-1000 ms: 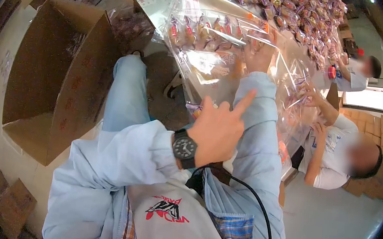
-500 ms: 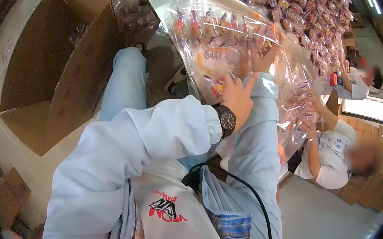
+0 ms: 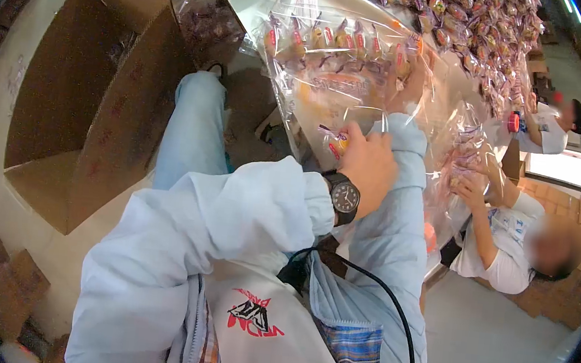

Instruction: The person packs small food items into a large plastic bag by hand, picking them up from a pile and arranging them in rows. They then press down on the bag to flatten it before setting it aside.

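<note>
My left hand (image 3: 373,164), with a black watch on its wrist, has its fingers closed on a small wrapped snack (image 3: 338,144) with a red label and purple ends. It is at the near part of a large clear printed plastic bag (image 3: 314,98). A row of similar wrapped snacks (image 3: 349,41) shows through the film farther up. My right hand (image 3: 409,84) reaches forward under or behind the shiny film beside that row. Glare and plastic cover its fingers, so their grip is hidden.
A large open cardboard box (image 3: 87,108) stands at my left. Many wrapped snacks (image 3: 465,29) are heaped on the table beyond. At right, a co-worker (image 3: 506,235) handles plastic-wrapped goods, and another person (image 3: 551,129) is farther back. Cardboard pieces (image 3: 6,285) lie at lower left.
My left hand has curled in its outstretched index finger and shifted slightly right and toward me, the small snack moving with it. The co-worker's hands have moved slightly.
</note>
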